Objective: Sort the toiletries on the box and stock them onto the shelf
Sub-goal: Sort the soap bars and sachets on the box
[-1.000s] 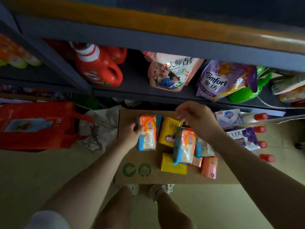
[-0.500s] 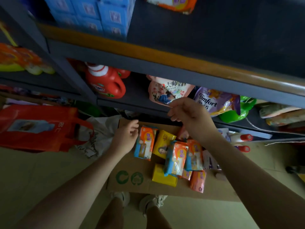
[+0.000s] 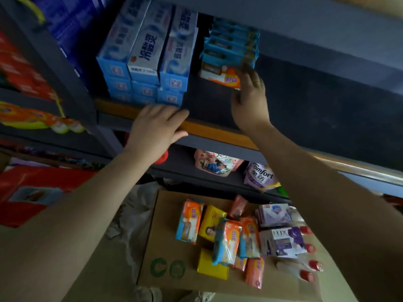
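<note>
Soap packs (image 3: 226, 238) remain on the box (image 3: 165, 253) at lower centre. Above, the left hand (image 3: 156, 129), fingers spread, has risen to the shelf (image 3: 209, 127) edge, while the right hand (image 3: 249, 103) now grips an orange pack (image 3: 220, 77) under the stacked packs (image 3: 231, 46), upper centre: stocking underway.

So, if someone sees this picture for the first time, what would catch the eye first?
Probably the two hands raised to the shelf: the right hand touches an orange and blue pack under a stack of blue packs, while the left hand rests flat on the orange shelf edge. Next, the blue toothpaste boxes to the left, and below, the cardboard box strewn with colourful soap packs.
</note>
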A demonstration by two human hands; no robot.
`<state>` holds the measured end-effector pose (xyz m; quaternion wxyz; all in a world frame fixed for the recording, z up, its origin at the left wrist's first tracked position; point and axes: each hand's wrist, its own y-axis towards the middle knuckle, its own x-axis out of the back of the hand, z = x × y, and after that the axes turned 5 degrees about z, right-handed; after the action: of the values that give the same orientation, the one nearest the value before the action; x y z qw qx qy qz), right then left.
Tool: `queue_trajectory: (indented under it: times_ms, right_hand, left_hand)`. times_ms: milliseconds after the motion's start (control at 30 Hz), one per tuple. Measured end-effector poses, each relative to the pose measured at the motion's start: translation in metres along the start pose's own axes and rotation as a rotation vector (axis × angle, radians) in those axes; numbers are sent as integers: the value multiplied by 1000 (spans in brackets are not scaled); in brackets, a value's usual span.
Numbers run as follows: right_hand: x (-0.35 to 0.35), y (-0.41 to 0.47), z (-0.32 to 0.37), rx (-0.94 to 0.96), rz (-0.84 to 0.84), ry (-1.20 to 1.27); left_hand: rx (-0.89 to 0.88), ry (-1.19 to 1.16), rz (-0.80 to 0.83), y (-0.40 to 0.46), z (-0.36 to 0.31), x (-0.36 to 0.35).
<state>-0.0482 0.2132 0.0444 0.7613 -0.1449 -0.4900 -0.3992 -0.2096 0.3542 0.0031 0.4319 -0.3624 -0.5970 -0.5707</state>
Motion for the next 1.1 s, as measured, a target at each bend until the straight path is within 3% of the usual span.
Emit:
queue_trajectory:
  times_ms: [167,367,500,700,833,933,1000,1100]
  right_hand:
    - [-7,29,-4,8,116,-313]
    - [-8,36,4,14,48,-556]
    - [-3,45,11,-47,9,-532]
    - [-7,29,13,13,83,-501]
    - [11,-4,12,51,-47,-362]
    - [27,-57,17,173,-177,-155]
    - [38,-95,27,175,-110,119]
    - [54,-140,50,-53,99,475]
  left_hand:
    - [6,-6,-44,3,0,-1]
    - [31,-35,-20,1,-2,2]
    - [40,-24,-27,-1,-3,-1]
    - [15,-73,-90,-7,-2,2]
    - [44,-176,66,-11,-4,15]
    - [262,-525,157,-19,-15,38]
    - [261,-744,107,-24,-25,56]
    - [103,-861,85,-37,-38,72]
